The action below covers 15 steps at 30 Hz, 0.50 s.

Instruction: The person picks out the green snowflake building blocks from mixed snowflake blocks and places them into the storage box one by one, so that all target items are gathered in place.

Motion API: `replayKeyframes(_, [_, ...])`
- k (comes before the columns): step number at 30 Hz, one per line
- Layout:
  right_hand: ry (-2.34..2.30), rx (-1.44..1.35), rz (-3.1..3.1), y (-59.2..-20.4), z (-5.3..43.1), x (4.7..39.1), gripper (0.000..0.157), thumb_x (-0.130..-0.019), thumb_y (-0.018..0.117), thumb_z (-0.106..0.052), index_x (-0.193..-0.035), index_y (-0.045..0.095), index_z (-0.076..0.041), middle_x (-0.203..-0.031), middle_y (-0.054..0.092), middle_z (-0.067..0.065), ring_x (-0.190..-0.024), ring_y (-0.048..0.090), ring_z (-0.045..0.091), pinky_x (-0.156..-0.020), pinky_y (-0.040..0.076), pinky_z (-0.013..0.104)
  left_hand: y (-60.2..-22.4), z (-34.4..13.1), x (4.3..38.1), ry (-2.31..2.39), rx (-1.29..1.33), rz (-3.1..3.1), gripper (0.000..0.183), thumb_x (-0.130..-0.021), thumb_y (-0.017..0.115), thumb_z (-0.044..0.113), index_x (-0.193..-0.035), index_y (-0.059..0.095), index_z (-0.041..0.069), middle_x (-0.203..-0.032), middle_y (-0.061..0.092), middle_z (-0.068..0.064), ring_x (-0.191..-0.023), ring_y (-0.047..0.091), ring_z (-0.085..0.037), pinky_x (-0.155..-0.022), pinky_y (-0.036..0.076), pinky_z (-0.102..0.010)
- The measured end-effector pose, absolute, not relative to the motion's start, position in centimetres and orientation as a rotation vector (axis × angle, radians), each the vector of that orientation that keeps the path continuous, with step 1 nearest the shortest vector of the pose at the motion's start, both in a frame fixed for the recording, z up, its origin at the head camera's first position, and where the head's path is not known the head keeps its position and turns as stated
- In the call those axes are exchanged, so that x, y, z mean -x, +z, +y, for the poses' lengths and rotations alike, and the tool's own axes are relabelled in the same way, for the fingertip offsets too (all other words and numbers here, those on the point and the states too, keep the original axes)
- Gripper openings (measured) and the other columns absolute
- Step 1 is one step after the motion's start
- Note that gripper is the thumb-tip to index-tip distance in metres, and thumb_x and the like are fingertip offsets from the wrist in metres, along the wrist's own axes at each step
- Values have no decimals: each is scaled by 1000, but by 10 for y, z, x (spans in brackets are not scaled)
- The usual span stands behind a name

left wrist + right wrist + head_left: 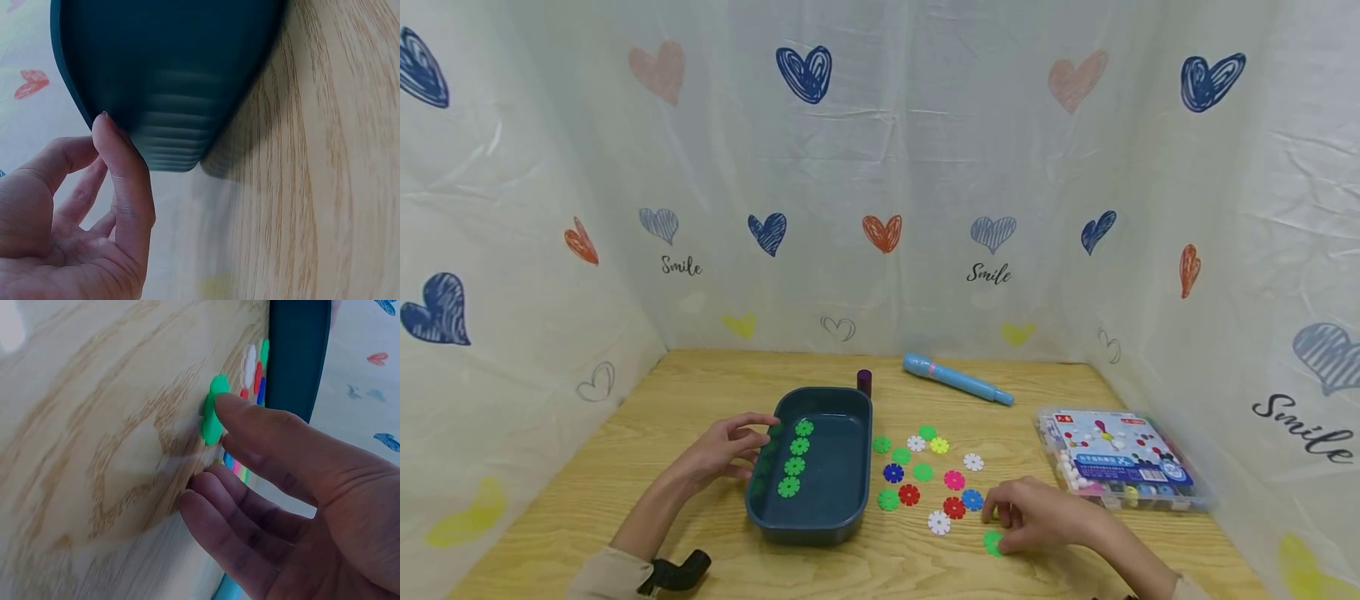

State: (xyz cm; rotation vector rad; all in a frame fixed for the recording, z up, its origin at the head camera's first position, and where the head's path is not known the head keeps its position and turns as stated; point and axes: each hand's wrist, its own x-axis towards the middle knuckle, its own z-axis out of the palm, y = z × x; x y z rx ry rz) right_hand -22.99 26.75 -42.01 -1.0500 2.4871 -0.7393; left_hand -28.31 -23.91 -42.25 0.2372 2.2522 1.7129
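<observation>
My left hand (727, 448) holds the left rim of a dark teal tray (842, 512), with the thumb (122, 169) against its outer wall. Inside the tray, several green notched discs (795, 466) form a row along the left side. Low over the table at the right, my right hand (1037, 515) pinches another green notched disc (992, 543) at its edge between thumb and index finger. In the right wrist view, the other fingers (212, 512) curl loosely beside that disc (214, 419). A yellow piece is mostly hidden beneath the hand.
Several loose discs, among them a white one (938, 523), a pink one (954, 480) and a dark blue one (892, 473), lie right of the tray. Behind are a purple cylinder (864, 382) and a light-blue pen-shaped object (958, 379). A clear kit box (1123, 458) sits right.
</observation>
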Motion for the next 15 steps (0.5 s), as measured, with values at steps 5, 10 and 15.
replayKeyframes(5, [-772,1005,2453,-420,265,231,17,-85,76,-24,-98,68,-19,-80,59,-12,-71,51,-4,-63,48,17,-422,-239,283,1716,-227,2254,53,-96,64,30,-141,48,8,-107,66,-9,-81,63,-18,-63,58,-30])
replayKeyframes(10, [-783,967,2436,-420,264,231,16,-85,77,-26,-95,67,-20,-80,59,-14,-72,53,-4,-64,48,17,-422,-238,282,1712,-230,2271,53,-96,63,29,-141,48,7,-104,65,-8,-80,63,-19,-62,58,-30])
replayKeyframes(15, [-784,936,2425,-420,264,231,18,-83,78,-27,-95,66,-20,-80,60,-11,-71,53,-4,-63,48,17,-423,-238,282,1705,-223,2276,54,-96,64,31,-142,48,8,-105,66,-8,-81,63,-19,-63,58,-31])
